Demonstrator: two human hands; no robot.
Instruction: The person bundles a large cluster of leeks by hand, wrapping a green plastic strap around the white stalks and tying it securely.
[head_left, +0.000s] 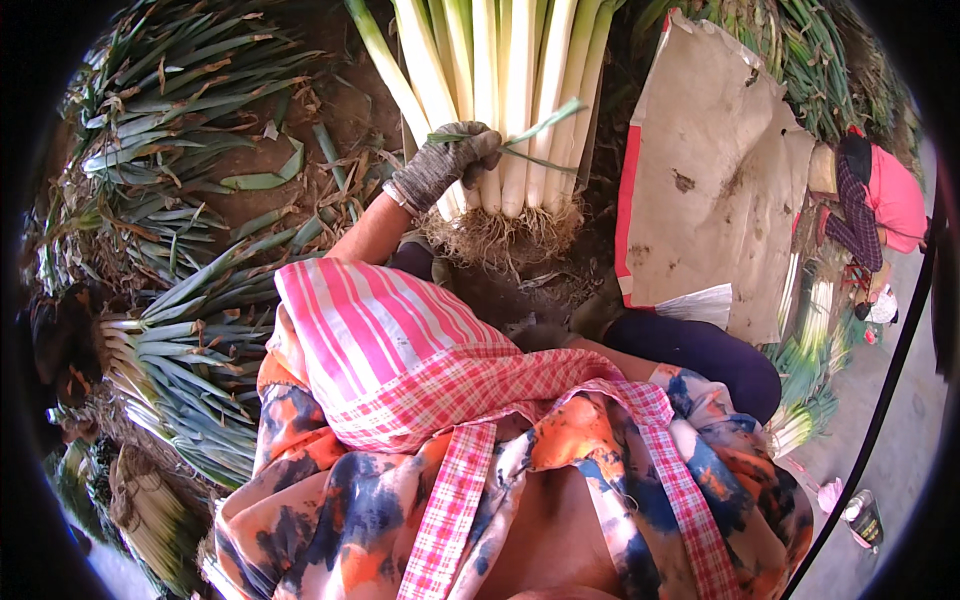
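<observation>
A bunch of thick leeks lies with white stalks and shaggy roots toward me, on a board whose edges show at its sides. My left hand, in a grey knitted glove, rests on the left stalks with fingers curled closed. A thin green strip comes out of its grip and crosses the stalks, its two ends spreading to the right. My right hand seems to lie low by my lap, partly covered by the checked apron; its fingers do not show.
Heaps of leeks lie on the dirt at left, with another bundle nearer me. A stained sheet with a red edge lies at right. Beyond it another person in pink bends over by more leeks.
</observation>
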